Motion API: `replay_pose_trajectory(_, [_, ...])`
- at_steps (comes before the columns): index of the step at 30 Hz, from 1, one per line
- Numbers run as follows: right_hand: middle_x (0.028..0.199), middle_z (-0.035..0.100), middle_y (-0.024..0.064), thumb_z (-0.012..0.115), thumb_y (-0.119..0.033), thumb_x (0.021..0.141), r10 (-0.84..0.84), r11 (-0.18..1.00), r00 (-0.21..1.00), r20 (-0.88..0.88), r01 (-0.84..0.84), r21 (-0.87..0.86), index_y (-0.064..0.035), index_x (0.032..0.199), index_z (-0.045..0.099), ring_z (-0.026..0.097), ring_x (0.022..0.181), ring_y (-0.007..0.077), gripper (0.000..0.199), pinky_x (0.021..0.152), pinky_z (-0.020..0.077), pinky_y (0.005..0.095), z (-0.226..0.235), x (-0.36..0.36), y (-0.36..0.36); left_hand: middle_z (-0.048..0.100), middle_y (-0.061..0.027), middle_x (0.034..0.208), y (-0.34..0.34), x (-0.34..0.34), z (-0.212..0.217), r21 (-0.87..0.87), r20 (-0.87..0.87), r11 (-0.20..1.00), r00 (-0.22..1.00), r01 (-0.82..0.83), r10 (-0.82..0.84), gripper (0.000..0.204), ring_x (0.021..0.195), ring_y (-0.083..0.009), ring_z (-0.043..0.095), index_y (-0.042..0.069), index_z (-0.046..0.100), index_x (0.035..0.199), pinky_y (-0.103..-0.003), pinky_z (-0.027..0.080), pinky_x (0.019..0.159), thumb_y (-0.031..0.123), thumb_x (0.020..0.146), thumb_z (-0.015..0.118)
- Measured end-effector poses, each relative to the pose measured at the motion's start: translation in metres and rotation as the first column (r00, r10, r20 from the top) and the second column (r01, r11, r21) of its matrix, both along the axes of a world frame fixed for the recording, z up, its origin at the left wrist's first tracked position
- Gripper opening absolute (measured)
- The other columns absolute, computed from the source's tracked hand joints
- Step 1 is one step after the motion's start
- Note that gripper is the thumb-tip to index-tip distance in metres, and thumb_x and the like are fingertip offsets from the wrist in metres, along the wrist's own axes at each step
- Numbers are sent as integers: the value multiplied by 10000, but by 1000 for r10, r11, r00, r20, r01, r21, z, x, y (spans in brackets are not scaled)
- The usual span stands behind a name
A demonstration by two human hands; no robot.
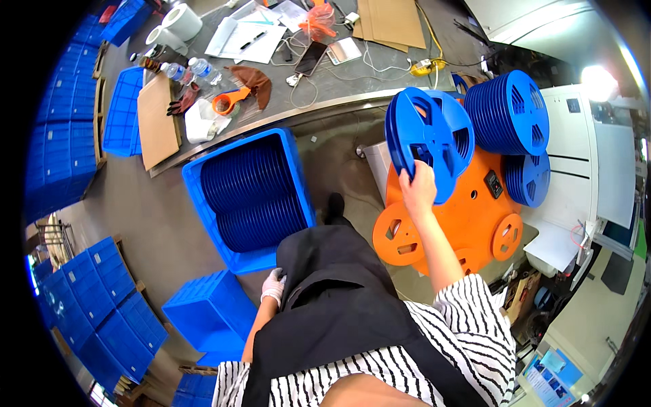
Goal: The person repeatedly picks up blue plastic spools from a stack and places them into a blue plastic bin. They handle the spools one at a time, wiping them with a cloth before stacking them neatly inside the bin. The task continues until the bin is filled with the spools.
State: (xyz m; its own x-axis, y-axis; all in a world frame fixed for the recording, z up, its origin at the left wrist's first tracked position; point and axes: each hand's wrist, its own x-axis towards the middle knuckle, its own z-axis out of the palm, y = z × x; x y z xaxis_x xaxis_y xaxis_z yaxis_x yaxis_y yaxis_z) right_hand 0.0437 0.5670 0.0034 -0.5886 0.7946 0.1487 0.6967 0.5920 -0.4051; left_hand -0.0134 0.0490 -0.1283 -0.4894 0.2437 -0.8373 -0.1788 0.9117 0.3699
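Note:
My right hand (418, 186) is closed on the near edge of some blue plastic reels (413, 136), thin discs with cut-out windows. They are held tilted above an orange round-cornered machine top (468, 203), in front of another blue reel stack. My left hand (272, 286), in a pale glove, hangs low beside the black apron (332, 298). Its fingers are slightly bent and partly hidden, with nothing visible in them. Close to it stands a blue crate (192, 183) packed with two rows of dark blue reels (254, 193).
Blue reel stacks (508, 112) stand on the machine's far right. Orange discs (398, 234) sit along its near side. A grey workbench (271, 88) ahead carries bottles, papers, a phone and cables. An open blue crate (210, 312) and stacked crates (102, 305) lie to the left.

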Motion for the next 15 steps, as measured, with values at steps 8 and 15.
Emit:
replay_pose_trajectory(8, [824,618,54,432,-409,1033,-741,305,482,-467,-378,-874,-46,1084,565,620,632,152,390,635,537,281,106,-14,-73,645,-170,1219,-48,-26,-26,76,57,962,964,-264,260,469,1131,-321,616,85,582,1271,-362,487,952,236,848,716])
replay_pose_trajectory(15, [716,526,21,375,-469,1034,-907,-29,325,-267,-681,-732,-47,1100,560,471,552,139,466,547,431,295,87,-28,-203,663,-141,1186,-106,-73,9,-194,323,924,911,330,-257,426,1130,-319,615,121,666,1165,-396,493,949,328,798,722])
